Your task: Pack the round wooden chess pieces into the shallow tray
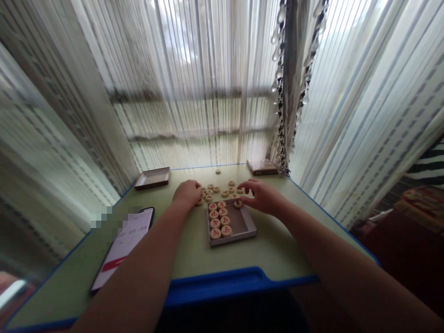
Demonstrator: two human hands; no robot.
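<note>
Our left hand (pixel 186 192) curls, hold unclear; right hand (pixel 259 195) half-spread, seemingly empty; center-frame, tray (pixel 239 237) walls likely keep our red-marked pieces (pixel 225 221) aligned.

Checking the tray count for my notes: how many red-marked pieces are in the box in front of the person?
8. Four red-marked pieces fill the leftmost column of the box; four more fill the column beside it. None seems hidden.
</note>
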